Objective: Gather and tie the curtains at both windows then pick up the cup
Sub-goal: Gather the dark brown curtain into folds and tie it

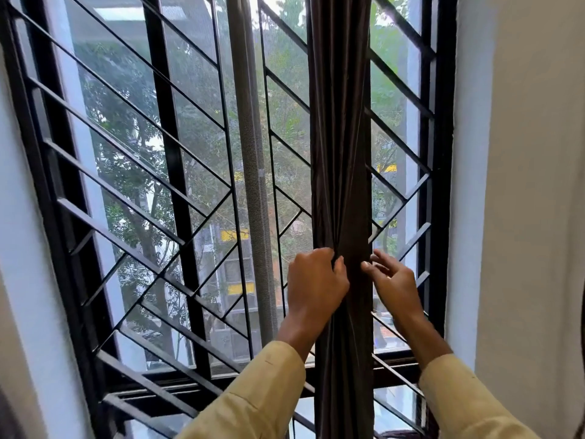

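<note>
A dark brown curtain (pixel 340 137) hangs bunched into a narrow column in front of the right half of the window. My left hand (pixel 315 280) grips the folds from the left side at about mid height. On the curtain's right edge my right hand (pixel 392 282) has its fingers spread, the fingertips just touching the fabric, holding nothing. Both arms wear yellow sleeves. No cup and no tie-back are in view.
A black metal window grille (pixel 177 172) with diagonal bars covers the window, with mesh screen and trees behind it. A grey rolled screen or pole (pixel 253 172) stands left of the curtain. White walls (pixel 522 185) frame the window on both sides.
</note>
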